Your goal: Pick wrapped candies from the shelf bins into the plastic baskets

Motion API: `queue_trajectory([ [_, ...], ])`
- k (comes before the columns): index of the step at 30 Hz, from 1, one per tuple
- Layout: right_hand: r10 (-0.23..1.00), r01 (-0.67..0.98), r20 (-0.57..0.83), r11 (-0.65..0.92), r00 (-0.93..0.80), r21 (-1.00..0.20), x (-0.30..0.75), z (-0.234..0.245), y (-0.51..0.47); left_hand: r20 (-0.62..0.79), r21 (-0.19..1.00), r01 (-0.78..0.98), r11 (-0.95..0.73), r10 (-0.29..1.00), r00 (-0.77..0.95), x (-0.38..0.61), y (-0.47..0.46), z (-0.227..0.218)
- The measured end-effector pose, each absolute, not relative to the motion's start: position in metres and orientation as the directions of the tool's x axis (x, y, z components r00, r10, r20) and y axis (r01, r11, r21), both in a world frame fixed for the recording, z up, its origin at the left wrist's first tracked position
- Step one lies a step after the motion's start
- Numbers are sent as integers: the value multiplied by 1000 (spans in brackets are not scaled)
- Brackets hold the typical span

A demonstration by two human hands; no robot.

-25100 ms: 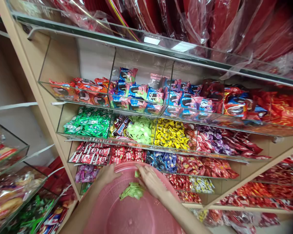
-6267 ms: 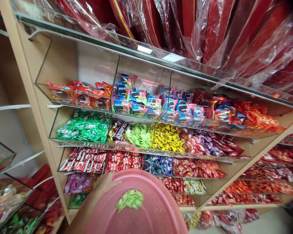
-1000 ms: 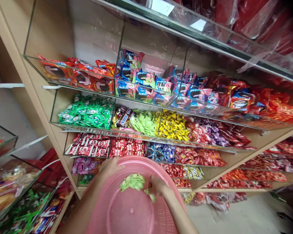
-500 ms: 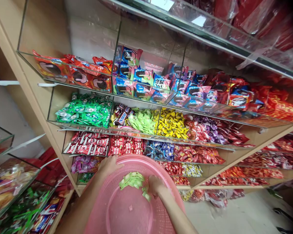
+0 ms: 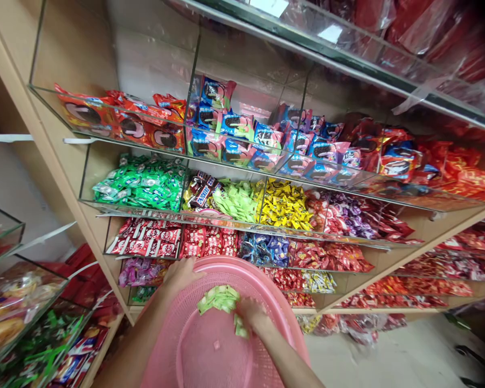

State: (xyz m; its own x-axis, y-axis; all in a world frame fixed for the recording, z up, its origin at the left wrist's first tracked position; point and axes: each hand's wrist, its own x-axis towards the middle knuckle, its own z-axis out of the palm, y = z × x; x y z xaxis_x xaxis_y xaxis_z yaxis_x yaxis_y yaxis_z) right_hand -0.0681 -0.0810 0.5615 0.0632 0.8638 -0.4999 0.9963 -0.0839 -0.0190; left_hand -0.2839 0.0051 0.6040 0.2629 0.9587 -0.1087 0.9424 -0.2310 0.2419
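A pink plastic basket (image 5: 214, 361) with perforated sides is tilted in front of me. My left hand (image 5: 181, 273) is closed over its far left rim. A small pile of light-green wrapped candies (image 5: 219, 298) lies inside, against the far wall. My right hand (image 5: 250, 313) reaches into the basket at the pile's right side, its fingers curled around a few of the same candies (image 5: 241, 326). The fingertips are partly hidden and slightly blurred.
Glass-fronted shelves (image 5: 234, 219) rise beyond the basket, with green candies (image 5: 145, 183), Snickers bars (image 5: 202, 193), light-green candies (image 5: 238, 200) and yellow candies (image 5: 286, 205). Packaged snacks (image 5: 238, 126) fill the shelf above. Another glass-fronted rack (image 5: 36, 318) stands at left.
My right hand has moved a little left, closer to the pile, and the few candies by its fingers have shifted slightly. My left hand stays on the rim.
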Motion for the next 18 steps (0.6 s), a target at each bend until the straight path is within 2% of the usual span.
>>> queue_trajectory([
  [18, 734, 923, -672, -320, 99, -214, -56, 567, -82, -152, 251, 948, -195, 959, 237, -282, 3, 608],
])
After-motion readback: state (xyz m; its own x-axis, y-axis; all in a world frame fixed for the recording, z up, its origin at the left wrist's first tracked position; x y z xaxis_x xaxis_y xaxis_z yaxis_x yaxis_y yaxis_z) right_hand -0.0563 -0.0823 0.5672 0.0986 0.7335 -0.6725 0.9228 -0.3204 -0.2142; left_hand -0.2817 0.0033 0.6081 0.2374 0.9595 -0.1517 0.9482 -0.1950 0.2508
